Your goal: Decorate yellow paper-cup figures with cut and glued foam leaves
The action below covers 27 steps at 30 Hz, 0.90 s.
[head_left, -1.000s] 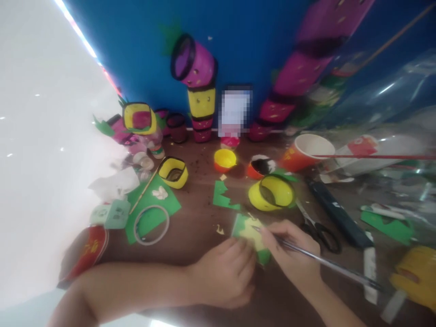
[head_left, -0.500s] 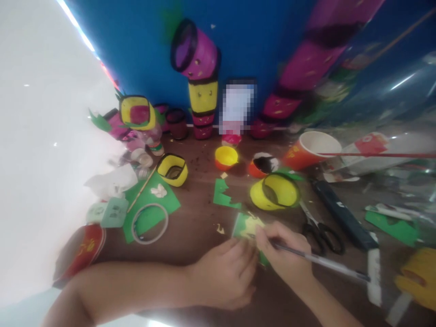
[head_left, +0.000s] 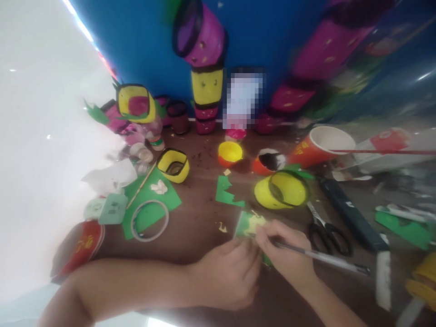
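My right hand (head_left: 288, 252) is closed around a pen (head_left: 327, 257), its back end pointing to the lower right and its tip hidden behind my fingers. Under that tip lies a small green and yellow paper piece (head_left: 250, 223) on the table. My left hand (head_left: 230, 272) has its fingers curled together on the near edge of this paper, holding it down; the fingertips are partly hidden. Small pale yellow scraps (head_left: 222, 227) lie just left of the paper. Behind it rests a jagged-cut green paper strip (head_left: 226, 193).
Right of my hands are black-handled scissors (head_left: 329, 234), a long dark case (head_left: 352, 215) and a yellow cup (head_left: 281, 190). Small paint cups (head_left: 230, 154) stand farther back. A tape ring (head_left: 150, 221) lies on green paper at left. Stacked painted cups (head_left: 206, 86) and a phone (head_left: 243, 97) stand behind.
The view has tilted down slightly and shifted, so the background cups sit higher in the picture. Both hands keep nearly the same place on the paper, and the pen is still held.
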Each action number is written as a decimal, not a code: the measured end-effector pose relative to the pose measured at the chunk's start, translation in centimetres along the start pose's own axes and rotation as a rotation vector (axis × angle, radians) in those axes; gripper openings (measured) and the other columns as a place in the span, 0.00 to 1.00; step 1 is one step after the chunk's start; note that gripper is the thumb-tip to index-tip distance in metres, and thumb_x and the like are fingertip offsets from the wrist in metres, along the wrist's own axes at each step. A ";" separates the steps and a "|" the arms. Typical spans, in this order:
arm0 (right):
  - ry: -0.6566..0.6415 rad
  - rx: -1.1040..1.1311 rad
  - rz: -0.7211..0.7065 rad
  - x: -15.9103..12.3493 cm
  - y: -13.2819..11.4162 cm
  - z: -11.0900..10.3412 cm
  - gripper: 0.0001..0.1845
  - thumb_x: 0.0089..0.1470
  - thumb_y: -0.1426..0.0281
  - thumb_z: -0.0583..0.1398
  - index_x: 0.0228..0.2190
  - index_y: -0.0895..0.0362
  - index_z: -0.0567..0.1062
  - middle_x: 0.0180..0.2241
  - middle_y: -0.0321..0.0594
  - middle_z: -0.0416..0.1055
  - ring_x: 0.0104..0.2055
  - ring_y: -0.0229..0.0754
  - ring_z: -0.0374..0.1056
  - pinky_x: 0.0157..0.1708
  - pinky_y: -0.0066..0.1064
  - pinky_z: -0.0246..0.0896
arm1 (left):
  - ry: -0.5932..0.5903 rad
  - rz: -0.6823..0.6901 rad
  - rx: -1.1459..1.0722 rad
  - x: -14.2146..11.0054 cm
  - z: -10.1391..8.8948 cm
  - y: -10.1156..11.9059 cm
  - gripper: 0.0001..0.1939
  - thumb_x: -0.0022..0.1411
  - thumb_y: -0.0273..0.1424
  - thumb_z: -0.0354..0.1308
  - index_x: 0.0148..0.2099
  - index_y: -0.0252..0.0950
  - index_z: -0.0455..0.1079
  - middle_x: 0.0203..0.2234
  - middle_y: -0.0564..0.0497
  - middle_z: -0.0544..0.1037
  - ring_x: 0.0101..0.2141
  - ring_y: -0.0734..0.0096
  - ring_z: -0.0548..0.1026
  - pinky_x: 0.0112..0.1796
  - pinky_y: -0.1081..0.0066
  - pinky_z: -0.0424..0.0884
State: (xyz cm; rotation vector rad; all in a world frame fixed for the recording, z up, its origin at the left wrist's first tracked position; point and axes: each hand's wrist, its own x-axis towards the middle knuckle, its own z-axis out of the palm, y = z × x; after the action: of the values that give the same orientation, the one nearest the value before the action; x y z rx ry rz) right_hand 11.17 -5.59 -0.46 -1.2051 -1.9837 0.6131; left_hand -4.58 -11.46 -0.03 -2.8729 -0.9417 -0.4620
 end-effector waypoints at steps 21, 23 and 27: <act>0.019 -0.051 -0.054 0.1 -0.2 -0.1 0.16 0.50 0.72 0.57 0.14 0.56 0.65 0.12 0.30 0.64 0.14 0.30 0.58 0.18 0.21 0.54 | 0.036 -0.010 0.000 0.0 0.3 0.0 0.22 0.63 0.33 0.42 0.49 0.20 0.67 0.44 0.36 0.73 0.47 0.56 0.70 0.54 0.59 0.58; 0.025 -0.053 -0.051 0.0 -0.1 0.0 0.16 0.50 0.72 0.57 0.14 0.56 0.65 0.12 0.30 0.64 0.14 0.30 0.58 0.18 0.21 0.55 | 0.048 -0.011 0.001 0.0 0.3 0.0 0.21 0.63 0.33 0.43 0.48 0.21 0.68 0.44 0.35 0.74 0.46 0.55 0.71 0.54 0.58 0.58; 0.056 -0.077 -0.045 0.0 0.0 0.0 0.17 0.50 0.72 0.58 0.13 0.56 0.64 0.12 0.30 0.64 0.14 0.30 0.58 0.17 0.21 0.54 | 0.050 -0.011 -0.004 0.0 0.2 0.0 0.21 0.63 0.33 0.43 0.47 0.22 0.68 0.45 0.36 0.73 0.46 0.56 0.71 0.53 0.59 0.58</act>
State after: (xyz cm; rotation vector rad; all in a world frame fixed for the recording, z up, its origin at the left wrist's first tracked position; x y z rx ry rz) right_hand 11.16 -5.65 -0.48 -1.2068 -1.9976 0.4800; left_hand -4.51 -11.40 -0.16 -2.8465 -0.9504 -0.5352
